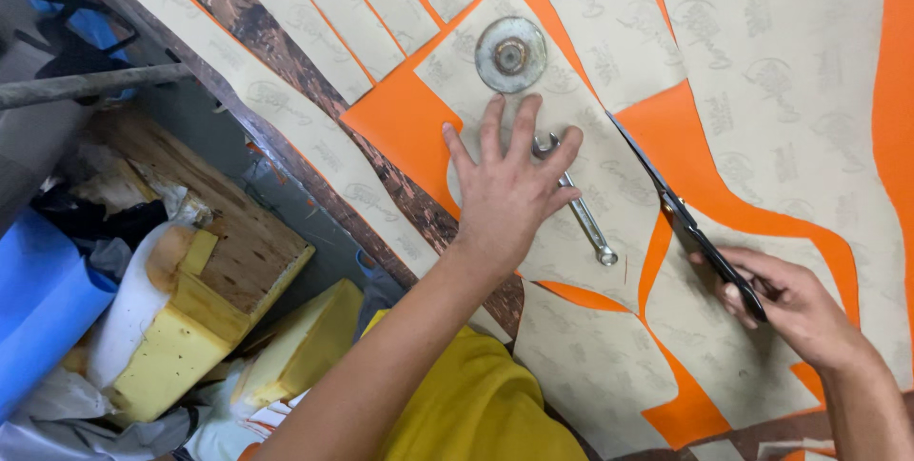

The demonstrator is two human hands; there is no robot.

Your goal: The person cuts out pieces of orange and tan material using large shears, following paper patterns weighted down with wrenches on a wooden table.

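My left hand (509, 190) lies flat with fingers spread on a beige paper pattern piece (619, 175), pressing it onto orange sheet material (405, 123). Partly under that hand is a steel wrench (586, 223). A round rusty metal disc (511, 54) rests on the same paper just beyond my fingertips. My right hand (790, 304) grips the handles of black scissors (681, 213), whose blades point up and left along the paper's right edge, over the orange material.
More beige pattern pieces (762, 32) cover the orange sheet across a dark wooden table (286, 51). Left of the table edge lie yellow foam blocks (181, 347), a wooden board (238, 232), a blue roll (38, 299) and a metal bar (86, 85).
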